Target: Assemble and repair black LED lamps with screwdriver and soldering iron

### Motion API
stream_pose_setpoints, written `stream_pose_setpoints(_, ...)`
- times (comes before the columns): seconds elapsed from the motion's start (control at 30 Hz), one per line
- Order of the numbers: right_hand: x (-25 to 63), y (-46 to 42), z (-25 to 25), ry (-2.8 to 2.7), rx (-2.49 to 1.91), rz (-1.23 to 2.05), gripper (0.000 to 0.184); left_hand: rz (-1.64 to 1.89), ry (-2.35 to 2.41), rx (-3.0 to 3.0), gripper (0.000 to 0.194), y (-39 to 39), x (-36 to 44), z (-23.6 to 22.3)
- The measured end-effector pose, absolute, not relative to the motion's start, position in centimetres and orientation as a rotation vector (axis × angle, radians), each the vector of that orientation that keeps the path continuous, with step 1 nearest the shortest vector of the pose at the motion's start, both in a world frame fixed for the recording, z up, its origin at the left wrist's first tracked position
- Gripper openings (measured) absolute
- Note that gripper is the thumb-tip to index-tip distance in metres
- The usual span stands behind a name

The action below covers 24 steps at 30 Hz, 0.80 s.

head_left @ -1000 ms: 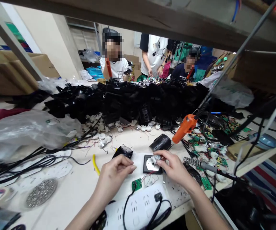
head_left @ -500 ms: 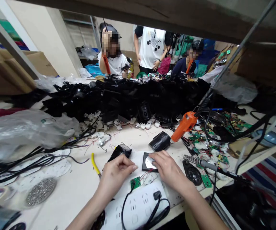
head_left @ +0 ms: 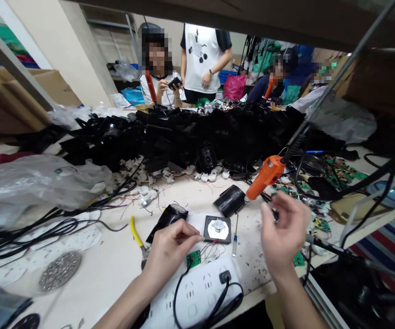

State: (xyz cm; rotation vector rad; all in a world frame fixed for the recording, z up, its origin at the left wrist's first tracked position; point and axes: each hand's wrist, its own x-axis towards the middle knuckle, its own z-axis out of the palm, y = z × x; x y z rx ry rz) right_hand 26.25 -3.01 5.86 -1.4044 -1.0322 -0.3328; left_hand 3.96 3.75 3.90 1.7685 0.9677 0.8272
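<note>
Black square housing (head_left: 227, 223) lies flat, likely for steadiness; our left hand (head_left: 174, 243) pinches, contents unclear; our right hand (head_left: 282, 228) gapes.

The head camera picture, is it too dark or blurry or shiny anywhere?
In the head view, the big black pile is so dark that many of its pieces run together; in that same view, the right hand looks a little soft and smeary; and at the head view's left, the see-through plastic bag shows pale, shiny patches.
</note>
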Motion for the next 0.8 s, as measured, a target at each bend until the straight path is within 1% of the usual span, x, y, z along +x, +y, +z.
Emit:
stream_pose_setpoints(0.03, 27.0, -2.2, 6.3, -0.876, -1.396, -0.321, 0.050, 0.872, 0.931, 1.867, 0.019, 3.6, 4.1, 4.0)
stream_pose_setpoints(0.07, 27.9, -1.3, 6.5, -0.811, -1.419, -0.217, 0.060, 0.920, 0.884, 1.962, 0.019, 3.5, 4.2, 4.1)
stream_pose_setpoints(0.1, 28.7, -0.3, 6.7, -0.811, -1.450, -0.063, 0.063, 0.961, 0.829, 2.049, 0.018, 3.3, 4.3, 4.2)
stream_pose_setpoints(0.17, 29.8, 1.5, 6.8, -0.887, -1.494, 0.231, 0.051, 1.011, 0.715, 2.194, 0.016, 3.1, 4.5, 4.4)
stream_pose_setpoints(0.2, 30.1, 2.0, 6.9, -0.911, -1.508, 0.288, 0.049, 1.022, 0.666, 2.251, 0.015, 3.0, 4.6, 4.5)
stream_pose_setpoints(0.23, 30.1, 2.4, 7.0, -0.930, -1.524, 0.304, 0.048, 1.028, 0.631, 2.297, 0.015, 2.9, 4.6, 4.5)
stream_pose_setpoints(0.33, 28.4, 1.9, 8.1, -0.929, -1.510, 0.248, 0.058, 1.038, 0.616, 2.353, 0.016, 2.7, 4.5, 4.5)
stream_pose_setpoints(0.37, 27.6, 1.3, 8.6, -0.923, -1.462, 0.273, 0.059, 1.036, 0.629, 2.345, 0.017, 2.7, 4.4, 4.4)
stream_pose_setpoints(0.6, 21.2, -1.9, 11.3, -0.802, -0.890, 0.674, 0.032, 0.931, 0.695, 2.253, 0.018, 2.5, 4.5, 3.7)
stream_pose_setpoints(0.8, 19.4, -2.0, 11.5, -0.792, -0.780, 0.733, 0.028, 1.032, 0.594, 2.313, 0.017, 2.3, 4.7, 4.1)
